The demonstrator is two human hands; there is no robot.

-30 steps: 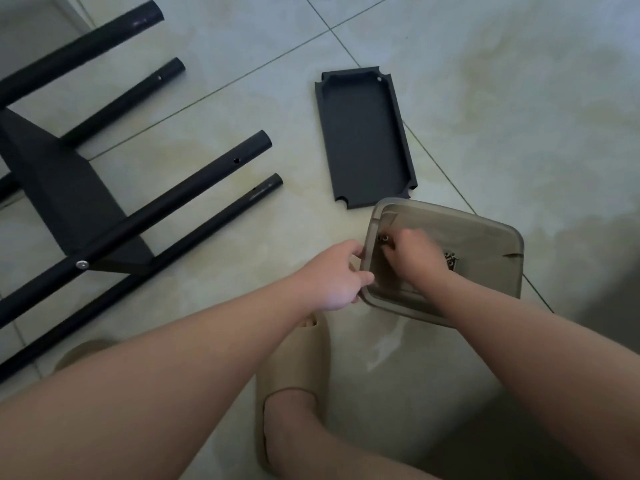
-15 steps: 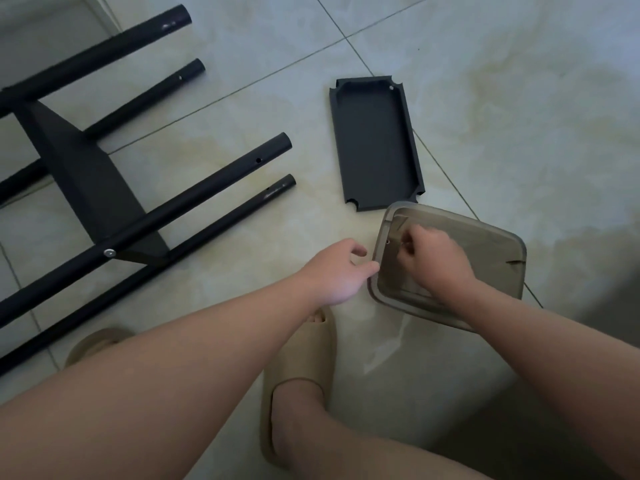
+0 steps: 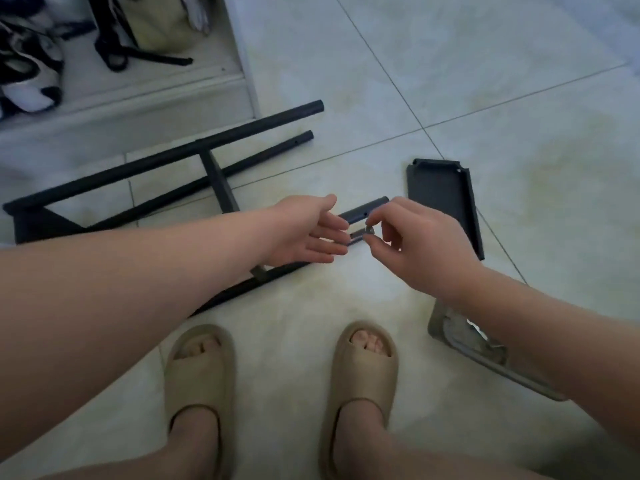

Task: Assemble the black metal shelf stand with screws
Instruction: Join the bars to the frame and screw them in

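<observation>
From the head view, the black metal shelf stand [image 3: 214, 174] is seen lying on its side on the tiled floor [image 3: 485, 98], its tubes running from lower left up toward the right. Just right of the tube ends, a loose black shelf panel [image 3: 441, 195] is laid flat.

The right hand [image 3: 419, 244] is closed in a fine pinch, and a small screw [image 3: 369, 231] is held between thumb and forefinger. The left hand [image 3: 308, 230] is spread open, palm turned toward the right hand, fingers extended; nothing is gripped in it. Both hands are poised just over the end of the nearer tube [image 3: 367, 209], where a small hole can be made out.

The screw is judged tiny, hard and easily dropped, so it is best kept pinched by the head with the thread left free. The stand is judged rigid and fairly light; it should be steadied by a tube close to the hole, since round painted tubes may roll or slip.

A translucent container [image 3: 460, 337] is partly hidden under the right forearm.
</observation>
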